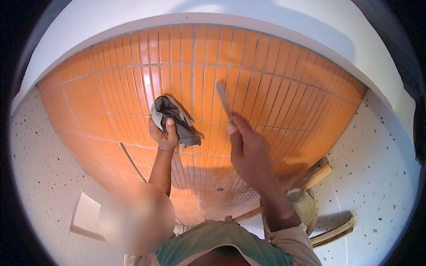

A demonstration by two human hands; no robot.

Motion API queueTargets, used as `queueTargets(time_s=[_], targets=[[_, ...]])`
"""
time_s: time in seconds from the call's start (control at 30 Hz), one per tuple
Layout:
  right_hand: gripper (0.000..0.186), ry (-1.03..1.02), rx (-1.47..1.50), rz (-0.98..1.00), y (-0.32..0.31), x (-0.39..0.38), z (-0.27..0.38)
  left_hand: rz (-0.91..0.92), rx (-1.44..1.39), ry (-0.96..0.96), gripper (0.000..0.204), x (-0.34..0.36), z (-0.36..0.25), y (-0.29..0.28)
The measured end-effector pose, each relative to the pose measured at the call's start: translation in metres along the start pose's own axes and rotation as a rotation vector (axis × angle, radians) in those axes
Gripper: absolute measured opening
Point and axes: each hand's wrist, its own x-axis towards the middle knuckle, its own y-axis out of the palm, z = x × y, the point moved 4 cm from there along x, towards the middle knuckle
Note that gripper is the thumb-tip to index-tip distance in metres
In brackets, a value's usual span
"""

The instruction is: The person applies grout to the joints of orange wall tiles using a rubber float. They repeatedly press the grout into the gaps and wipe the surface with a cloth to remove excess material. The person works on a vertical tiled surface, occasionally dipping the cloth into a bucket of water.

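Note:
My left hand [165, 136] grips a crumpled grey sheet or bag [179, 126], folded open with dark grey material inside. The thumb presses on its near side. To the right, my right hand [248, 148] is closed round a thin, flat, narrow tool [224, 99], perhaps a small spatula. It is smeared by motion, so its exact kind is unclear. The tool points up and left across the wall of narrow orange tiles [208, 91]; whether its tip touches them I cannot tell. Grey lines run between the tiles. A round blurred patch hides my left forearm.
A white ledge [195, 15] curves above the tiles. Speckled pale surfaces [49, 150] flank both sides. By my right forearm stand a dirty round container [306, 206] and pieces of wood [335, 231]. A white panel [84, 217] is at lower left, and a thin dark strip [132, 161] crosses the tiles.

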Motion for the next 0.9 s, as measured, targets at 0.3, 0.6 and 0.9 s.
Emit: queueTargets(time_s=[0.3, 0.6, 0.9], targets=[[0.032, 0.000, 0.035, -0.057, 0.018, 0.021, -0.001, 0.037, -0.019, -0.016, 0.040, -0.002, 0.002, -0.003], [0.031, 0.046, 0.087, 0.059, 0.004, -0.002, 0.005, 0.014, 0.021, 0.023, 0.041, 0.002, -0.003, -0.004], [0.027, 0.008, 0.014, -0.049, 0.015, 0.040, 0.022, -0.017, 0.046, 0.057, 0.036, 0.002, -0.006, -0.003]])
